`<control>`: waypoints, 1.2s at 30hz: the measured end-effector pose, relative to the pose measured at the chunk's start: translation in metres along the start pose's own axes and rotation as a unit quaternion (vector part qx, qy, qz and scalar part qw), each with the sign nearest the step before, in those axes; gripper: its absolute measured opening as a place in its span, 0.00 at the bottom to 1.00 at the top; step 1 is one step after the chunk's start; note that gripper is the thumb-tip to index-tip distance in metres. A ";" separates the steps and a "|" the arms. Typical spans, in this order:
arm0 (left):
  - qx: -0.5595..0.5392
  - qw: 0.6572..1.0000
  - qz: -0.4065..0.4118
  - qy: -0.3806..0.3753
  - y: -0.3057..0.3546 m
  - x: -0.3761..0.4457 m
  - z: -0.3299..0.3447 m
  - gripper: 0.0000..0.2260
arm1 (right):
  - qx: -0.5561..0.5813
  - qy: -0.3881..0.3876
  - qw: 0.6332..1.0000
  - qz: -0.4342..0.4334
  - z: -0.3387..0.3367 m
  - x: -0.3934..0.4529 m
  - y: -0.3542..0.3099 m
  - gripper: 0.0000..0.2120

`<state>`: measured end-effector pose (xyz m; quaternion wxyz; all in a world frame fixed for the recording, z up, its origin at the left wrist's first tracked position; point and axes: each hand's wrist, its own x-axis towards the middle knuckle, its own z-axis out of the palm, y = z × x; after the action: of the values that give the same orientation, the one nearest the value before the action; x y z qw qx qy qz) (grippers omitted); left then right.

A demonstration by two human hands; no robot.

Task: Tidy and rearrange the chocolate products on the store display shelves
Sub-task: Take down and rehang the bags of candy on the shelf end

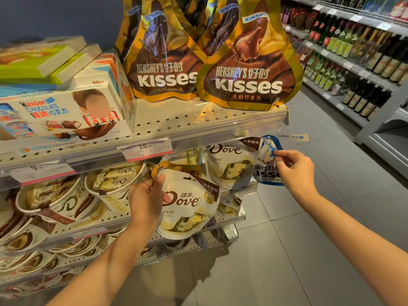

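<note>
White Dove chocolate pouch [187, 202] gripped by its top corner in the left hand [145, 199], held before the lower shelf.
Right hand [294, 167] pinches a blue-and-white Hershey's Kisses bag [266, 171]; another Dove pouch [229, 164] stands between the hands, gold Kisses bags [247, 69] above.

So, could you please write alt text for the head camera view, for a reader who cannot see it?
A person's left hand grips a white Dove pouch while the right hand pinches a blue Kisses bag at a shop shelf's end. Above, gold Kisses bags stand beside Kinder boxes; Dove tubs sit left.
</note>
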<state>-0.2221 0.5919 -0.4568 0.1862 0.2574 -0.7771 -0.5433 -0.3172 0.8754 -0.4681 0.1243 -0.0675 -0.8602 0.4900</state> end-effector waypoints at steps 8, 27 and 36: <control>-0.030 0.999 -0.026 0.011 0.001 -0.003 -0.005 0.25 | -0.011 0.104 0.994 -0.040 -0.027 -0.017 -0.007 0.10; -0.042 0.991 -0.107 0.062 0.007 -0.008 0.030 0.17 | -0.006 -0.148 0.989 -0.016 -0.012 -0.081 -0.012 0.24; -0.085 0.986 -0.126 0.064 0.003 -0.022 0.013 0.17 | 0.045 -0.396 0.917 -0.009 0.051 -0.094 -0.040 0.09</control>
<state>-0.2130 0.6157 -0.4589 0.1872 0.3709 -0.6755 -0.6091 -0.2409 0.7898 -0.4725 -0.2190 0.1458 -0.8164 0.5141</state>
